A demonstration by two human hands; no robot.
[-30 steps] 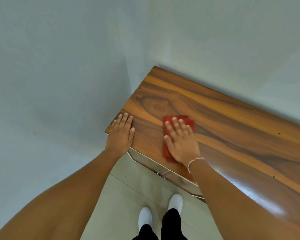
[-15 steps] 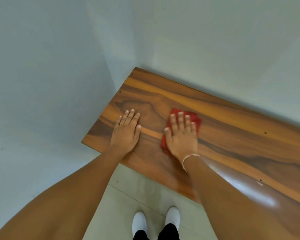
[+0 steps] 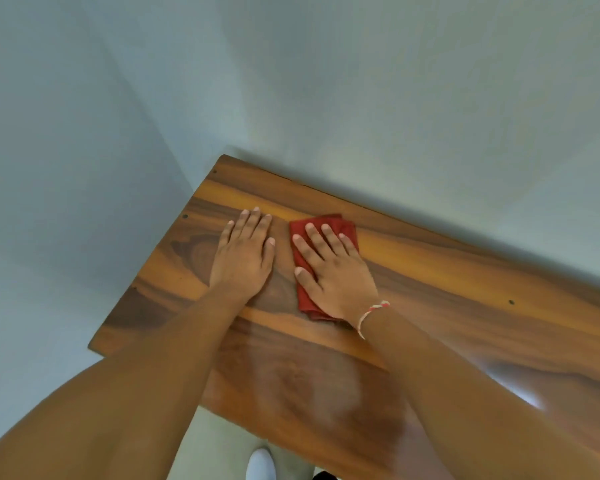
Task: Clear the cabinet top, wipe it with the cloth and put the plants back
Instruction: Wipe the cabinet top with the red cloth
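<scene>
A glossy wooden cabinet top (image 3: 447, 289) runs from the room's corner toward the lower right. A folded red cloth (image 3: 303, 233) lies on it near the left end. My right hand (image 3: 333, 268) presses flat on the cloth with straight, spread fingers and covers most of it. My left hand (image 3: 243, 254) rests flat on the bare wood just left of the cloth, fingers straight and together. No plants are in view.
Pale walls (image 3: 395, 98) meet in a corner directly behind the cabinet's left end. The cabinet's left edge (image 3: 139, 289) stands close to the side wall. Light floor (image 3: 215, 441) and a white shoe (image 3: 260, 464) show below the front edge.
Both hands have moved away from the front edge toward the back wall, the right one sliding the red cloth with it. The view has leaned further over the cabinet.
</scene>
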